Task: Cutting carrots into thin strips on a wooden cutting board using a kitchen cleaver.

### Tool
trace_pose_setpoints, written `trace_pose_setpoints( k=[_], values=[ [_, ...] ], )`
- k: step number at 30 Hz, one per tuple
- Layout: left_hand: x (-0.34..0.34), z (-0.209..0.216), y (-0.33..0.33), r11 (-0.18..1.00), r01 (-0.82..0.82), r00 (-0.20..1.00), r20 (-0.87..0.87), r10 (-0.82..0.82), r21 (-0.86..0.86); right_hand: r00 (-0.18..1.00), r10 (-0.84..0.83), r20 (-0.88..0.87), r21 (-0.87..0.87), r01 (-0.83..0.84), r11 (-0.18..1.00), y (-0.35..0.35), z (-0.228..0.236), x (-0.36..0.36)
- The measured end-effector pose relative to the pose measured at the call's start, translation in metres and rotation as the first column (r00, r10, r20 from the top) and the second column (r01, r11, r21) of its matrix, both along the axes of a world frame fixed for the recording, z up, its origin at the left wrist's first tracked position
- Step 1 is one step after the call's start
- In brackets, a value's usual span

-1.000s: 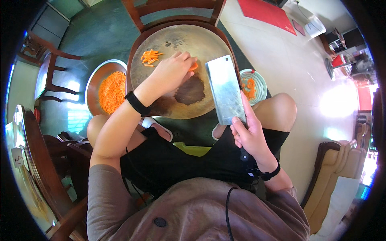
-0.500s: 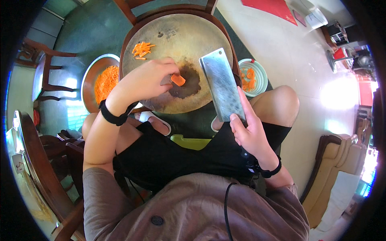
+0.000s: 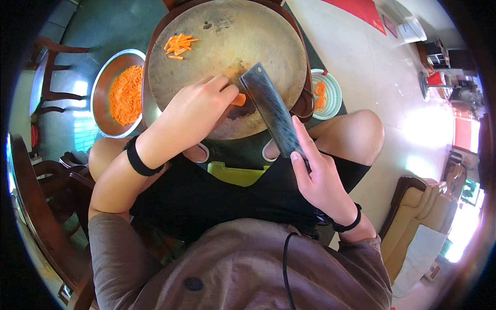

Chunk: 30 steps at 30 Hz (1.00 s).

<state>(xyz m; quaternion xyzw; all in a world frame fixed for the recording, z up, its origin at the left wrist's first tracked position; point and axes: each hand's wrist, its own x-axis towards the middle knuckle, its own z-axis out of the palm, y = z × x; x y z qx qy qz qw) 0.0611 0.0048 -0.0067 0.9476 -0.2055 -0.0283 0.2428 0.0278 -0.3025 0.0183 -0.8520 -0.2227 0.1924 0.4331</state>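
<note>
On the round wooden chopping board (image 3: 206, 67), my left hand (image 3: 201, 108) grips a short piece of carrot (image 3: 238, 99), its fingers curled over the top. My right hand (image 3: 323, 178) is closed round the handle of a cleaver (image 3: 274, 111). The blade slants up and to the left, its upper end close to the right of the carrot piece but apart from it. A dark wet patch lies under the carrot, partly hidden by my left hand. Toward the board's far left sits a small heap of carrot sticks (image 3: 180, 44).
Left of the board stands a metal bowl (image 3: 101, 98) of shredded carrot (image 3: 125, 95). A pale green plastic basket (image 3: 336, 95) with carrot pieces is at the right. Wooden chairs (image 3: 49, 77) stand at the left, a beige sofa (image 3: 413, 222) at the right.
My left hand has shifted right and slightly down with the carrot piece. The cleaver has tilted further left, its blade now nearer the carrot. The whole view has shifted a little.
</note>
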Motion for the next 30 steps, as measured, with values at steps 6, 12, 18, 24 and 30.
trace_pose_setpoints(
  k=[6, 12, 18, 24, 30],
  values=[
    [0.003, -0.011, 0.013, 0.992, 0.120, 0.993, -0.016, -0.120, -0.037, 0.999, -0.002, 0.032, -0.001, 0.002, 1.000, 0.000, -0.002, 0.007],
    [-0.007, 0.020, 0.003, 0.977, 0.214, 0.970, -0.122, -0.211, 0.013, 0.994, 0.028, 0.104, -0.037, -0.024, 0.999, -0.004, 0.004, 0.007],
    [-0.040, -0.005, -0.021, 0.898, 0.142, 0.962, 0.154, -0.224, 0.417, 0.998, 0.058, 0.023, -0.114, -0.055, 0.992, -0.003, 0.009, -0.006],
    [-0.042, -0.021, -0.028, 0.907, 0.083, 0.948, 0.249, -0.200, 0.412, 0.994, 0.104, 0.016, -0.173, -0.100, 0.980, 0.001, 0.011, -0.014],
    [-0.040, -0.021, -0.030, 0.913, 0.050, 0.940, 0.291, -0.180, 0.405, 0.987, 0.142, 0.072, -0.214, -0.124, 0.969, 0.004, 0.008, -0.021]
  ],
)
